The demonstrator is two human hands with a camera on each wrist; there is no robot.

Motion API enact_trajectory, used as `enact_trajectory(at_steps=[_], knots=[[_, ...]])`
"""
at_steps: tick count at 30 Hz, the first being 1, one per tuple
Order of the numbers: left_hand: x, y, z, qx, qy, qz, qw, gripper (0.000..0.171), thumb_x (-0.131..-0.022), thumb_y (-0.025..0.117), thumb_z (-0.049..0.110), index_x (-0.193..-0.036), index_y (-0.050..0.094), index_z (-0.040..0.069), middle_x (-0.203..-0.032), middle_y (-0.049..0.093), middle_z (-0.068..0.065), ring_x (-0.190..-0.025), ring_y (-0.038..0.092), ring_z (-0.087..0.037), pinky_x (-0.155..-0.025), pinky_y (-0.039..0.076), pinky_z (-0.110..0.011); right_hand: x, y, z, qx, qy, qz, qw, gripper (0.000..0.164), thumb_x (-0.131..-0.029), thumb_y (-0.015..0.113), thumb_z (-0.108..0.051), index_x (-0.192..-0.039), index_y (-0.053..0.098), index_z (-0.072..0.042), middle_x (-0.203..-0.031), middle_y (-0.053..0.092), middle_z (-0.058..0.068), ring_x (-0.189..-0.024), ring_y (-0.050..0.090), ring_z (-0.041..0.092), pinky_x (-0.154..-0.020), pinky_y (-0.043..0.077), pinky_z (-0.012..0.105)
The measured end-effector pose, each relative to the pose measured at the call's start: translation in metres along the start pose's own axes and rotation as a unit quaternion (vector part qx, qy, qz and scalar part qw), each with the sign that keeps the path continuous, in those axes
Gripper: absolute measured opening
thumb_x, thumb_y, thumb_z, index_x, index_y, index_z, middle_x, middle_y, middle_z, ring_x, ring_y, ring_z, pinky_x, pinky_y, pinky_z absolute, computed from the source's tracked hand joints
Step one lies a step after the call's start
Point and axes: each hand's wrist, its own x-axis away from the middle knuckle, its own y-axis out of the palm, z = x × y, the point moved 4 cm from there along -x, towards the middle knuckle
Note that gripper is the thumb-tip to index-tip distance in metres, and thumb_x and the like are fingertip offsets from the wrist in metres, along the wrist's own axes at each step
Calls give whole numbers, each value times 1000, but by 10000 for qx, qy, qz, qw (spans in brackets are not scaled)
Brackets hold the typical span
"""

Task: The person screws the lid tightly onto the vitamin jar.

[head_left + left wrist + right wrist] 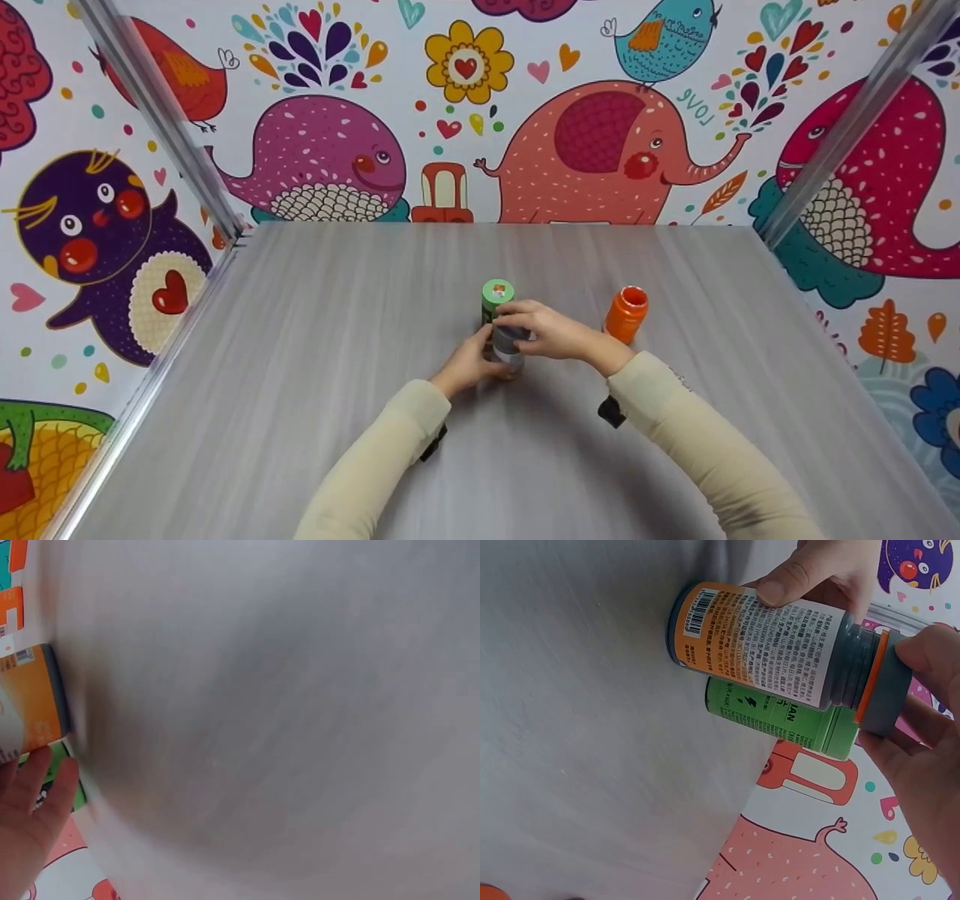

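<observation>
A dark grey pill bottle (772, 645) with an orange and white label stands at mid-table between both hands. My left hand (466, 365) grips its body, the thumb (784, 586) lying along the label in the right wrist view. With fingers and thumb my right hand (555, 331) holds the grey cap (891, 686) at the bottle's top. Part of the ridged neck (855, 664) shows below the cap's orange rim. Just behind, a green bottle (498, 291) stands upright with its lid on, partly hidden by the hands and grey bottle.
An orange bottle (625, 318) without a lid stands to the right, near the right wrist. The grey wood-grain table (322, 315) meets a cartoon-printed wall (480, 127) at the back, with metal posts (169, 112) at the corners.
</observation>
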Motion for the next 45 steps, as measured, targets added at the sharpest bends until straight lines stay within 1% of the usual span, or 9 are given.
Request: enact_trajectory(at_steps=[8, 15, 21, 25, 29, 35, 39, 42, 45], knots=[[-1, 0, -1, -85, -105, -12, 9999, 73, -76, 75, 21, -136, 36, 8, -130, 48, -14, -115, 50, -27, -96, 41, -40, -1, 4, 1, 40, -148, 75, 9999, 37, -83, 58, -1, -120, 57, 2, -129, 49, 20, -116, 47, 33, -95, 42, 44], [-1, 0, 0, -112, -13, -6, 9999, 71, -78, 74, 21, -136, 36, 6, -130, 48, -15, -116, 51, -28, -96, 42, -39, -2, 5, 0, 52, -94, 302, 9995, 36, -83, 61, -3, -118, 57, 4, -123, 51, 21, -112, 49, 33, -92, 43, 44], [-1, 0, -2, -183, 20, 68, 9998, 70, -78, 73, 17, -136, 36, 5, -131, 48, -17, -117, 50, -28, -98, 40, -40, -5, 7, 0, 247, 299, 367, 9986, 35, -85, 62, -10, -117, 58, 2, -119, 53, 20, -110, 49, 32, -91, 44, 44], [-1, 0, -2, -199, -35, 107, 9997, 69, -76, 74, 18, -134, 38, 7, -130, 49, -15, -115, 50, -27, -97, 40, -40, -7, 9, 2, 289, 715, 376, 9963, 36, -85, 63, -15, -116, 59, 1, -117, 54, 18, -107, 49, 30, -87, 46, 41], [0, 0, -2, -186, -116, 113, 9997, 67, -76, 75, 18, -133, 40, 9, -130, 50, -13, -114, 51, -26, -96, 41, -40, -8, 11, 2, 283, 1083, 514, 9924, 38, -84, 66, -20, -116, 59, 1, -115, 55, 16, -104, 50, 28, -85, 47, 39], [0, -1, -3, -184, -116, 98, 9997, 63, -76, 75, 17, -130, 43, 10, -125, 54, -11, -110, 53, -23, -93, 43, -39, -8, 14, 1, 333, 1794, 885, 9792, 43, -80, 70, -30, -109, 60, 0, -102, 55, 11, -91, 50, 23, -77, 48, 36], [1, -1, -2, -154, -29, 76, 9998, 62, -75, 76, 17, -129, 44, 11, -116, 59, -7, -93, 57, -17, -83, 46, -34, -8, 18, 2, 373, 2350, 1143, 9645, 46, -77, 72, -39, -100, 57, -2, -86, 48, 6, -77, 45, 18, -65, 42, 30], [2, -1, -1, -132, 60, 50, 9999, 61, -75, 75, 15, -127, 45, 11, -107, 62, -5, -78, 56, -12, -74, 47, -30, -8, 21, 3, 383, 2686, 1287, 9538, 49, -75, 71, -44, -94, 52, -4, -80, 43, 4, -72, 42, 17, -60, 38, 28], [2, 0, -1, -71, 113, 47, 9999, 61, -76, 75, 13, -128, 45, 11, -106, 62, -4, -75, 55, -10, -72, 47, -28, -9, 23, 3, 458, 2927, 1391, 9449, 50, -75, 70, -47, -90, 48, -5, -78, 43, 4, -70, 42, 17, -59, 37, 28]])
